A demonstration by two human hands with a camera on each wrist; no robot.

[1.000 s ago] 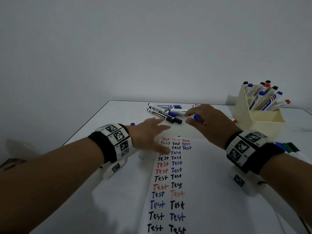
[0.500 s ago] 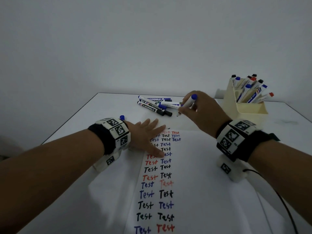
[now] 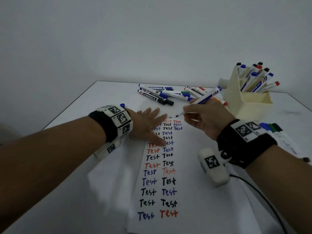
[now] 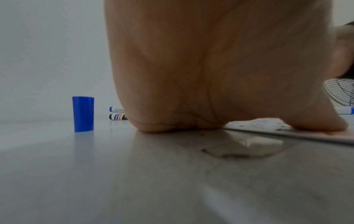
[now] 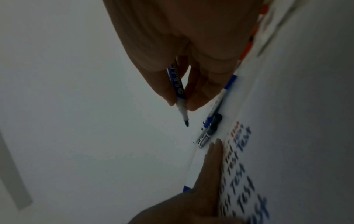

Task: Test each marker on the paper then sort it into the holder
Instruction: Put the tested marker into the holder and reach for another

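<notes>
My right hand (image 3: 199, 114) pinches an uncapped blue marker (image 3: 204, 98) like a pen, its dark tip (image 5: 186, 124) hovering just above the top of the paper (image 3: 194, 166). The paper bears two columns of "Test" in black, blue and red. My left hand (image 3: 148, 125) lies flat with fingers spread on the paper's upper left part. A blue cap (image 4: 83, 114) stands upright on the table left of that hand. Several capped markers (image 3: 157, 95) lie in a pile beyond the paper. The cream holder (image 3: 248, 102) at the right holds several markers.
The white table (image 3: 84, 191) ends at a wall behind. More markers (image 3: 273, 129) lie at the right edge by my right wrist. A black cable (image 3: 263, 195) runs from the right wrist unit. A fan grille (image 4: 341, 94) shows at the left wrist view's right edge.
My right hand lifted the blue marker from the pile, turned it tip-down and brought it toward the top of the paper. The left hand stayed flat on the sheet.
</notes>
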